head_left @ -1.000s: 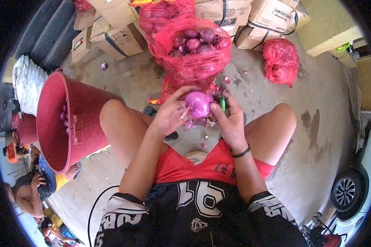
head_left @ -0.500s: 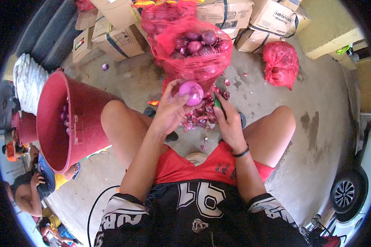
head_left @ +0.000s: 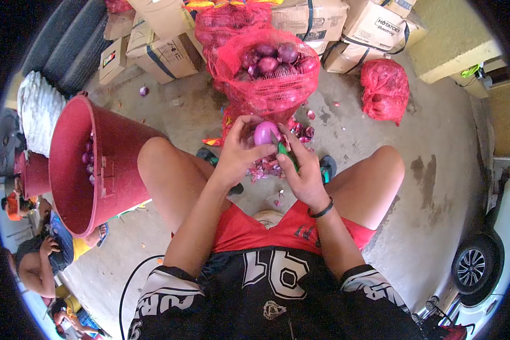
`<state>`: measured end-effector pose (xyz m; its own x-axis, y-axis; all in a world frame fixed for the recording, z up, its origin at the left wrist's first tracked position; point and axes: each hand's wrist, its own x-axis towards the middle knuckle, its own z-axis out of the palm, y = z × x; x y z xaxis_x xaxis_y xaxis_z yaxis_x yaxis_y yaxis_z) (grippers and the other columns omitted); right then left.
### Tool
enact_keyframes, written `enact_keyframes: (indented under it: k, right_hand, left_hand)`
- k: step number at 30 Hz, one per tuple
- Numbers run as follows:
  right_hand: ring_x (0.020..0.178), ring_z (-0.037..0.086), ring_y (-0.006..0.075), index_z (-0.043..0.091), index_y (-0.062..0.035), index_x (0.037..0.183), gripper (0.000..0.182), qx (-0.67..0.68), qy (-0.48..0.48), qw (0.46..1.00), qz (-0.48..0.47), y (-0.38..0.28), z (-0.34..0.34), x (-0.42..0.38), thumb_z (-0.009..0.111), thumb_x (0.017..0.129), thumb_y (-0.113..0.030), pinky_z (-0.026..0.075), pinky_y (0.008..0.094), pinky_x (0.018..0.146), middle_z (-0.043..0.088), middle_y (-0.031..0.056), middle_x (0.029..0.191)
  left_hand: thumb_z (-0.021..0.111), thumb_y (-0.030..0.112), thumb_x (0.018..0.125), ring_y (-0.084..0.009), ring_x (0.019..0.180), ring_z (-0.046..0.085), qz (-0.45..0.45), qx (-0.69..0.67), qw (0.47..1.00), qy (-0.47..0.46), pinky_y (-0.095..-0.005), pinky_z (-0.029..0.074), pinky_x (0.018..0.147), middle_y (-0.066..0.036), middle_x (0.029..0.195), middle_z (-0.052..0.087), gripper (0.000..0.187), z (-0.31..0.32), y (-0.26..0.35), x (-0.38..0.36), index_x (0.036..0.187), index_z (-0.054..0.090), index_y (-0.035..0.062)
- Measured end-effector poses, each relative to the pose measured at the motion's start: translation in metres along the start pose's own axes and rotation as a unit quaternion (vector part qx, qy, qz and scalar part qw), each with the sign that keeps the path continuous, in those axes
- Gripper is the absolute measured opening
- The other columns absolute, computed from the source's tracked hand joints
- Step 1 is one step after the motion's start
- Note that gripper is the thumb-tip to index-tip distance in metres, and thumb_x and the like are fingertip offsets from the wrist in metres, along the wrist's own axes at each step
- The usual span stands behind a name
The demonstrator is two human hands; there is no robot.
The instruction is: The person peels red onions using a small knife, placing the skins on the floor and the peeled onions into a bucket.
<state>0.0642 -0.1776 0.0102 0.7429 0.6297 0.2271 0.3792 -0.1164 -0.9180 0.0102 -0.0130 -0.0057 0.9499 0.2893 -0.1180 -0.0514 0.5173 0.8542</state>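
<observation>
Between my knees, my left hand (head_left: 239, 148) is closed around a smooth, peeled purple onion (head_left: 263, 134). My right hand (head_left: 305, 170) grips a green-handled knife (head_left: 286, 153), its blade against the onion's right side. Most of the blade is hard to make out among the fingers. Just beyond the hands stands an open red mesh sack (head_left: 260, 85) filled with unpeeled red onions (head_left: 268, 65). Onion skins (head_left: 264, 168) lie in a heap on the floor below my hands.
A large red bucket (head_left: 124, 164) with onions inside is tilted at my left. Cardboard boxes (head_left: 309, 18) and another mesh sack (head_left: 232, 17) stand behind. A red bag (head_left: 384, 90) lies at right. People (head_left: 45, 243) sit at far left; a car (head_left: 481, 260) is at right.
My right hand has moved up and left, bringing the knife from beside the onion to its surface. The onion has turned and shifted slightly in my left hand.
</observation>
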Motion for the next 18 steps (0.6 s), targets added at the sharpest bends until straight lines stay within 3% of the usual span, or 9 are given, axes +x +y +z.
enact_keyframes:
  k: [2, 4, 7, 8, 10, 12, 15, 18]
  right_hand:
    - [0.109, 0.064, 0.0305, 0.045, 0.0000, 0.139, 0.048, -0.018, 0.002, 1.000, -0.011, 0.011, 0.000, -0.005, 0.056, 0.094, -0.013, 0.047, 0.0369, 0.094, 0.061, 0.0228, 0.124]
    - [0.110, 0.064, 0.0297, 0.045, -0.0006, 0.139, 0.047, 0.006, 0.022, 0.997, 0.076, 0.031, 0.003, -0.010, 0.055, 0.095, -0.014, 0.047, 0.0366, 0.095, 0.060, 0.0219, 0.125]
    - [0.098, 0.057, 0.0199, 0.042, -0.0019, 0.142, 0.046, 0.018, 0.032, 0.995, 0.096, 0.035, 0.001, -0.011, 0.050, 0.099, -0.017, 0.044, 0.0308, 0.085, 0.057, 0.0142, 0.114]
    - [0.082, 0.051, 0.0125, 0.039, -0.0038, 0.145, 0.048, 0.012, 0.026, 0.996, 0.089, 0.035, 0.001, -0.010, 0.048, 0.100, -0.018, 0.043, 0.0259, 0.073, 0.056, 0.0066, 0.098]
    - [0.066, 0.046, 0.0052, 0.034, -0.0063, 0.149, 0.050, 0.079, 0.022, 0.991, 0.107, 0.032, 0.000, -0.010, 0.045, 0.102, -0.022, 0.041, 0.0208, 0.061, 0.054, -0.0012, 0.083]
    - [0.065, 0.046, 0.0055, 0.030, -0.0073, 0.151, 0.053, 0.225, 0.022, 0.961, 0.161, 0.026, 0.000, -0.016, 0.044, 0.103, -0.026, 0.040, 0.0205, 0.058, 0.053, -0.0018, 0.084]
    - [0.062, 0.046, 0.0067, 0.024, -0.0074, 0.152, 0.058, 0.246, -0.012, 0.960, 0.131, 0.023, 0.000, -0.019, 0.043, 0.104, -0.031, 0.038, 0.0207, 0.055, 0.053, -0.0009, 0.089]
    - [0.062, 0.047, 0.0054, 0.022, -0.0053, 0.152, 0.060, 0.281, -0.016, 0.948, 0.149, 0.012, 0.006, -0.019, 0.045, 0.103, -0.031, 0.038, 0.0206, 0.053, 0.055, -0.0006, 0.080]
  left_hand:
    - [0.079, -0.002, 0.073, -0.0181, 0.108, 0.056, -0.012, -0.021, 1.000, -0.006, -0.0344, 0.049, 0.093, -0.006, 0.116, 0.056, 0.055, -0.005, -0.001, -0.001, 0.119, 0.048, 0.0053]
    - [0.078, -0.003, 0.073, -0.0178, 0.107, 0.056, -0.023, -0.055, 0.998, 0.003, -0.0341, 0.050, 0.093, -0.006, 0.115, 0.056, 0.055, -0.007, -0.001, -0.002, 0.119, 0.048, 0.0053]
    - [0.078, -0.003, 0.073, -0.0177, 0.107, 0.056, -0.027, -0.072, 0.997, -0.009, -0.0337, 0.050, 0.093, -0.005, 0.115, 0.056, 0.055, -0.008, 0.005, 0.002, 0.119, 0.049, 0.0053]
    - [0.078, -0.003, 0.073, -0.0177, 0.106, 0.056, -0.029, -0.072, 0.997, -0.013, -0.0336, 0.050, 0.093, -0.005, 0.115, 0.056, 0.055, -0.009, 0.005, -0.001, 0.119, 0.049, 0.0053]
    - [0.078, -0.004, 0.072, -0.0177, 0.107, 0.056, -0.030, -0.063, 0.998, -0.007, -0.0336, 0.049, 0.093, -0.006, 0.115, 0.055, 0.056, -0.008, 0.005, -0.003, 0.120, 0.049, 0.0054]
    - [0.078, -0.004, 0.073, -0.0175, 0.107, 0.056, -0.025, -0.045, 0.999, -0.005, -0.0336, 0.049, 0.094, -0.006, 0.115, 0.054, 0.057, -0.008, 0.006, -0.004, 0.121, 0.048, 0.0056]
    - [0.077, -0.005, 0.073, -0.0170, 0.108, 0.055, -0.001, 0.014, 1.000, -0.014, -0.0334, 0.049, 0.095, -0.006, 0.115, 0.052, 0.061, -0.005, 0.003, -0.005, 0.123, 0.045, 0.0062]
    - [0.077, -0.007, 0.073, -0.0164, 0.109, 0.054, 0.044, 0.088, 0.995, -0.030, -0.0329, 0.049, 0.094, -0.005, 0.117, 0.049, 0.065, -0.002, 0.000, -0.006, 0.125, 0.041, 0.0067]
